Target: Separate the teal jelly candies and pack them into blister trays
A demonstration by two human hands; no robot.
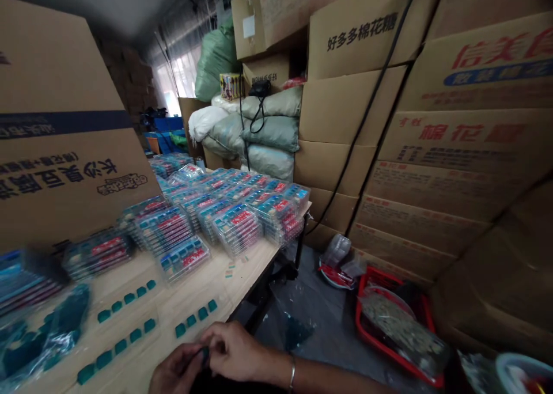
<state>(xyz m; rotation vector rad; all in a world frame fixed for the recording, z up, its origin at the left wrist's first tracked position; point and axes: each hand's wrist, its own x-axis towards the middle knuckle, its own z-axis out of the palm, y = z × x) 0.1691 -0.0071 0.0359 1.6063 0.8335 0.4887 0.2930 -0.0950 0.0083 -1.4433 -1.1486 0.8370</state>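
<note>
My left hand [175, 372] is closed at the table's front edge, with a small dark teal piece [204, 355] at its fingertips. Against it, my right hand [237, 351] has its thumb and fingers pinched together; what sits between them is hidden. Just beyond my hands, a short row of teal pieces [191, 322] lies in a clear tray. Two more trays with teal pieces [121, 345] [129, 297] lie to the left. A clear plastic bag [64, 330] full of teal pieces rests at the lower left.
Stacks of clear packs [237, 227] with teal and red contents cover the far table [242, 267]. A large carton [64, 146] stands at the left. Tall cartons [449, 140] line the right wall. On the floor are a red basket [362, 313] and a pale blue tub [518, 362].
</note>
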